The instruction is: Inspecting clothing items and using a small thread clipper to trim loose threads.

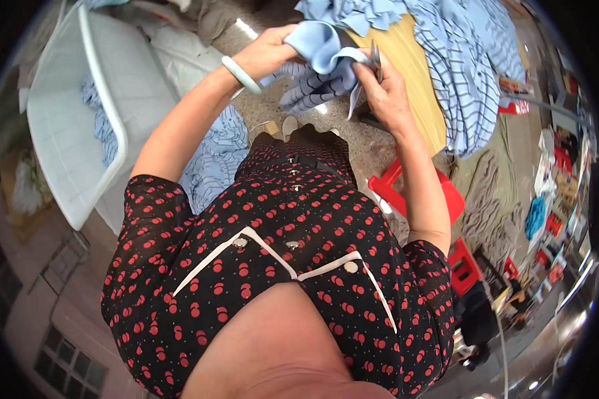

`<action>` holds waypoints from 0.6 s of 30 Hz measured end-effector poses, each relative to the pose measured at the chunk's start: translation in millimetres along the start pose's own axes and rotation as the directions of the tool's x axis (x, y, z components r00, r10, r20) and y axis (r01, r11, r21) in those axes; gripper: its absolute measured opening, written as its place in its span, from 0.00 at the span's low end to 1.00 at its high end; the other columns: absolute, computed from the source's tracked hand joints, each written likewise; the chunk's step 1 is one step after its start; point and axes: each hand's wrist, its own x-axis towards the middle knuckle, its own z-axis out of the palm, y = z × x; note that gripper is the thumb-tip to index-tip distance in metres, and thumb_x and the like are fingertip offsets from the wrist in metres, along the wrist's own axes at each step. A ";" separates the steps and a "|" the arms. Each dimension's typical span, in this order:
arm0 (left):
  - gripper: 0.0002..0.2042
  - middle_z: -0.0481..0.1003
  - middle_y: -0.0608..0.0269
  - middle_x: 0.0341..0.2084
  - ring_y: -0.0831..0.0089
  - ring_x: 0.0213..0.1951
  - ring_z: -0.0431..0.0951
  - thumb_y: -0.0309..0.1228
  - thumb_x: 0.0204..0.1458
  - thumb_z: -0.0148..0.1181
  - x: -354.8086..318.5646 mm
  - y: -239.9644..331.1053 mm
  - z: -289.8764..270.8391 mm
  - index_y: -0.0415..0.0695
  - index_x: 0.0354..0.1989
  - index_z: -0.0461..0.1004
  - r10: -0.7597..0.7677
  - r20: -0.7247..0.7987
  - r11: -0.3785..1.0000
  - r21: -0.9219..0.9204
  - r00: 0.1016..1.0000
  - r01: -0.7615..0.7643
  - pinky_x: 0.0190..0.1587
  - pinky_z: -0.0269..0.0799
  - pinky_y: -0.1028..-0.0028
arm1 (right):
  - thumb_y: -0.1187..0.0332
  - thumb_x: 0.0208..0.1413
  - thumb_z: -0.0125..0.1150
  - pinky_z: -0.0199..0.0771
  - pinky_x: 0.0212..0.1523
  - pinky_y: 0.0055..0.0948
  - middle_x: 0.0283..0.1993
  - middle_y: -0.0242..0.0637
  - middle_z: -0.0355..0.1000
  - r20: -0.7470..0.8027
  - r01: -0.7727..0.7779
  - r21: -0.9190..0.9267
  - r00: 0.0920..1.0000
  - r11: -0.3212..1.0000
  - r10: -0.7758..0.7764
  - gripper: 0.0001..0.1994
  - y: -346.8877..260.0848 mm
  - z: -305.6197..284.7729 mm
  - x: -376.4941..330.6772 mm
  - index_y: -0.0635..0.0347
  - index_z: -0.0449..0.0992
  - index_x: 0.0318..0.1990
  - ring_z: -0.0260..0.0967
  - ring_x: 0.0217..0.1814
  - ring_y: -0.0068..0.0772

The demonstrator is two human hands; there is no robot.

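Observation:
A light blue garment [313, 43] with a dark-striped part hangs between my hands, above the floor. My left hand [271, 52], with a pale bangle at the wrist, is closed on its plain blue edge. My right hand [387, 96] grips small dark thread snips [377, 58], their tips pointing up and away from me. The thumb and fingers of that hand are also at the right edge of the cloth. Folds of the cloth hide some fingertips, and whether the blades touch the cloth I cannot tell.
A yellowish tabletop [416, 80] at the far right bears striped blue garments [459, 73]. On the left stands a big white bin [116, 113] with blue cloth inside. More striped cloth [213, 159] lies low beside my legs. A red stool [446, 196] is below my right forearm.

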 end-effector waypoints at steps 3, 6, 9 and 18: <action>0.14 0.70 0.68 0.35 0.82 0.38 0.68 0.24 0.46 0.47 16.7 14.6 40.9 0.39 0.43 0.66 0.178 0.213 0.973 0.106 0.961 -0.203 0.42 0.64 0.80 | 0.71 0.46 0.55 0.62 0.39 0.18 0.37 0.28 0.66 -0.092 -0.010 0.130 0.995 0.991 0.022 0.20 -4.0 -14.9 -21.0 0.64 0.62 0.49 0.61 0.38 0.17; 0.11 0.69 0.69 0.33 0.83 0.37 0.67 0.24 0.46 0.48 31.6 22.0 79.3 0.38 0.39 0.67 0.172 0.361 0.984 -0.018 0.917 -0.178 0.41 0.63 0.80 | 0.73 0.42 0.59 0.62 0.42 0.21 0.38 0.30 0.66 0.034 -0.206 0.141 0.978 0.968 0.204 0.22 -12.0 -52.0 -51.2 0.63 0.64 0.48 0.62 0.40 0.20; 0.08 0.70 0.66 0.31 0.81 0.35 0.68 0.24 0.45 0.49 47.7 29.2 125.5 0.39 0.35 0.68 0.150 0.461 0.961 0.140 0.874 -0.238 0.37 0.64 0.80 | 0.71 0.39 0.62 0.62 0.45 0.23 0.40 0.32 0.67 -0.010 -0.436 0.142 0.897 0.889 0.442 0.22 -25.6 -76.2 -86.9 0.63 0.66 0.45 0.62 0.42 0.21; 0.13 0.62 0.56 0.38 0.71 0.35 0.72 0.27 0.45 0.51 77.1 27.8 176.3 0.39 0.41 0.64 0.251 0.535 0.890 0.200 0.807 -0.409 0.36 0.70 0.76 | 0.70 0.44 0.57 0.62 0.37 0.21 0.32 0.32 0.69 -0.890 -0.452 0.025 0.396 0.892 0.226 0.10 -50.2 -185.1 -213.6 0.66 0.72 0.34 0.64 0.34 0.22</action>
